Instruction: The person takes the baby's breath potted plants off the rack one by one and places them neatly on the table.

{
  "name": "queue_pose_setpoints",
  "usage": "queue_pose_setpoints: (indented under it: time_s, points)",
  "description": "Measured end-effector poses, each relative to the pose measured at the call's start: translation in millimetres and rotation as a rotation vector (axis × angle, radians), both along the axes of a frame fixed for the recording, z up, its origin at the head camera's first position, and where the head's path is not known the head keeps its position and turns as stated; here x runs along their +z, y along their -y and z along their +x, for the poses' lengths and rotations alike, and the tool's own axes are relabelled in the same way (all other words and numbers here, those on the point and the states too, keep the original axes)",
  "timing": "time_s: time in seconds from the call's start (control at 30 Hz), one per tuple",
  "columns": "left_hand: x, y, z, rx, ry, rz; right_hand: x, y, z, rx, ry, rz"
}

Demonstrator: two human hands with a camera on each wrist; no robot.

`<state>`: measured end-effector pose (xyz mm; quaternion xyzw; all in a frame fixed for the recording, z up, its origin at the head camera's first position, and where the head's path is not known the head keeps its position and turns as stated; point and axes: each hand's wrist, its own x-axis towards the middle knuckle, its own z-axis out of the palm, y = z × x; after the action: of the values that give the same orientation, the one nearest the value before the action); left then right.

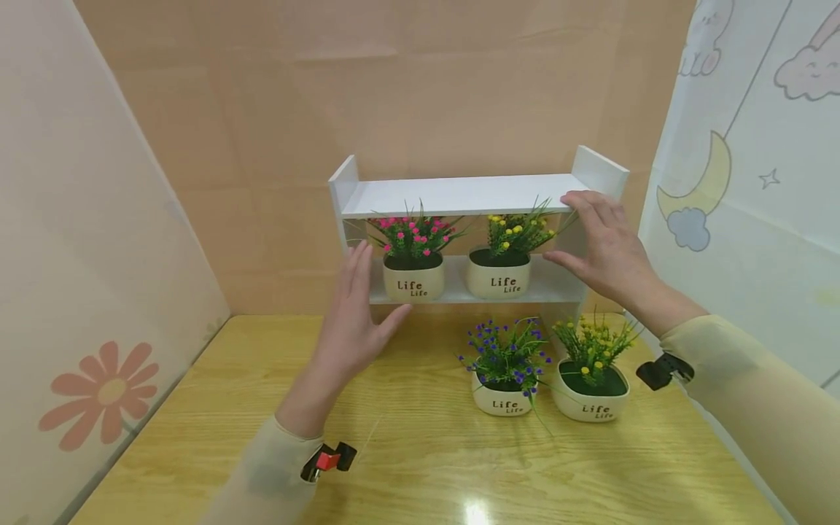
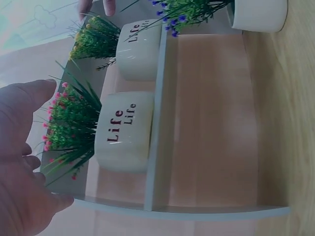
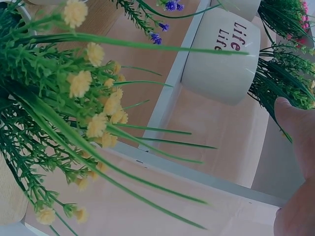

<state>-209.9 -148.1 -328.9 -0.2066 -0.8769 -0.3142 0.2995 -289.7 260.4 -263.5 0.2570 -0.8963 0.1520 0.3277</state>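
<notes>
A white two-tier shelf (image 1: 459,195) stands on the table against the back wall. On its lower board sit a cream pot of pink flowers (image 1: 413,281) and a cream pot of yellow flowers (image 1: 499,279), both marked "Life". My left hand (image 1: 348,321), fingers extended and thumb spread, is by the shelf's left side, nearest the pink flowers. At the right end, my right hand (image 1: 607,248) has its fingertips at the upper board's front edge, thumb near the yellow flowers. Whether either hand touches the shelf is unclear. Neither holds a pot.
A pot of purple flowers (image 1: 505,397) and another pot of yellow flowers (image 1: 590,397) stand on the wooden table (image 1: 262,386), in front of the shelf's right half. Patterned panels flank both sides, the right one (image 1: 755,219) showing a moon. Long green leaves stick out from the pots.
</notes>
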Motion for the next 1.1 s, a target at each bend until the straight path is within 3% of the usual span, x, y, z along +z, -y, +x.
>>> queue_pose_setpoints:
  time_s: [0.43, 1.1]
  points:
    - [-16.3, 0, -5.6, -0.016, 0.196, 0.130, -0.3, 2, 1.1, -0.005, -0.005, -0.002]
    - [-16.2, -5, -49.5, -0.019, 0.328, 0.217, -2.2, 2, -0.5, -0.017, -0.008, 0.003]
